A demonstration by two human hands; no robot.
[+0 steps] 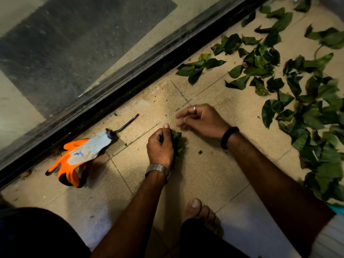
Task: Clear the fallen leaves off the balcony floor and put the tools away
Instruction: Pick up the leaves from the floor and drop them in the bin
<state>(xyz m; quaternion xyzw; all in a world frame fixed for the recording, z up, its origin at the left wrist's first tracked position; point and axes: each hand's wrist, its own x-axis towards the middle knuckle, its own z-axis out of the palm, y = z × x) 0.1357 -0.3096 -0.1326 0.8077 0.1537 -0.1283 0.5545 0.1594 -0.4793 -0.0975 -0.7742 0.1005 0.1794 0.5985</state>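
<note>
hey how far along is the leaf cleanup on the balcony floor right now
Early to midway. The tiles near the hands hold only tiny leaf crumbs. The left hand grips a bunch of leaves; the right hand picks at the floor. Left: the big leaf pile on the right, plus the orange gloves and black metal tool.

- The glove [78, 155] lies on the floor [204, 179] at the left, just beside the door track [130, 79].
- A bent metal rod [126, 124] pokes out behind it.
- The leaves [307, 112] are spread on the right.
- Both hands sit between them, left hand [160, 148] nearer, right hand [201, 120] behind.
</note>
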